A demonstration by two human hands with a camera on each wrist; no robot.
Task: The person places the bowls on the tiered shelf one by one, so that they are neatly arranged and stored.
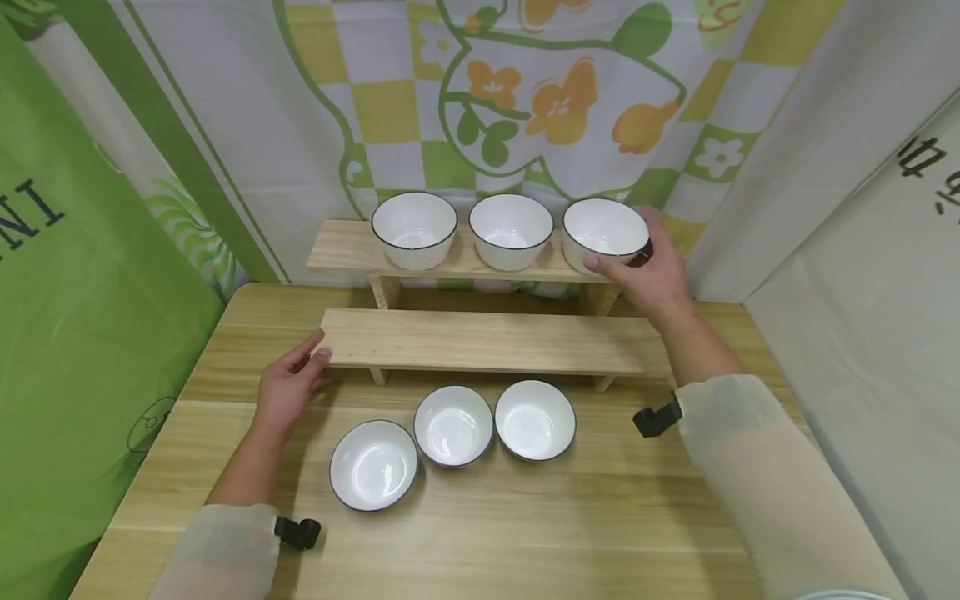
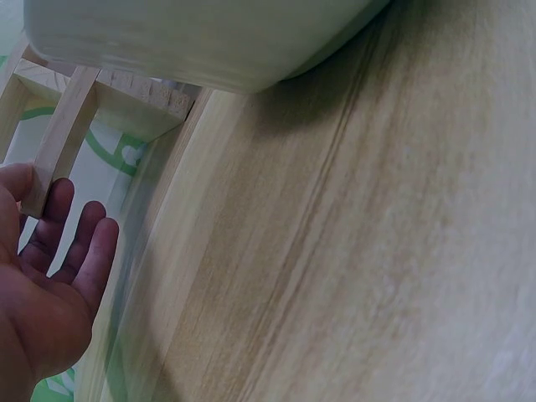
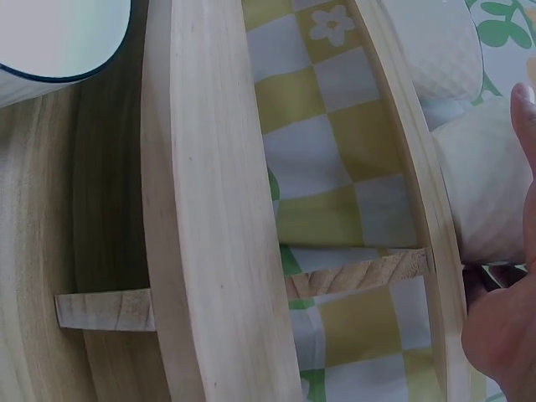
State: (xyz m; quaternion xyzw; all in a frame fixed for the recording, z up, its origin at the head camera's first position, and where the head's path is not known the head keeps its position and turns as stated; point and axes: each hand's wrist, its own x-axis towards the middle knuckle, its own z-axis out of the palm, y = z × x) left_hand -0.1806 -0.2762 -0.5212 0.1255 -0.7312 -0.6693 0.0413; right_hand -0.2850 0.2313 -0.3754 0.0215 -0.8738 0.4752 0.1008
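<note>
A two-tier wooden rack (image 1: 487,340) stands on the table. My left hand (image 1: 291,385) pinches the left end of its lower board between thumb and forefinger; the left wrist view shows the other fingers (image 2: 99,255) loosely bent below. On the upper board, my right hand (image 1: 660,271) grips the rightmost white bowl (image 1: 604,229), thumb at the front and fingers round its right side, partly hidden. Two more dark-rimmed white bowls stand to its left, a middle bowl (image 1: 512,233) and a left bowl (image 1: 415,232). In the right wrist view the gripped bowl (image 3: 486,188) appears at the board's edge.
Three similar bowls sit on the table before the rack: a left one (image 1: 373,467), a middle one (image 1: 453,427) and a right one (image 1: 535,421). Behind the rack hangs a patterned curtain (image 1: 390,108). A green cloth (image 1: 90,250) borders the left side, a pale one the right.
</note>
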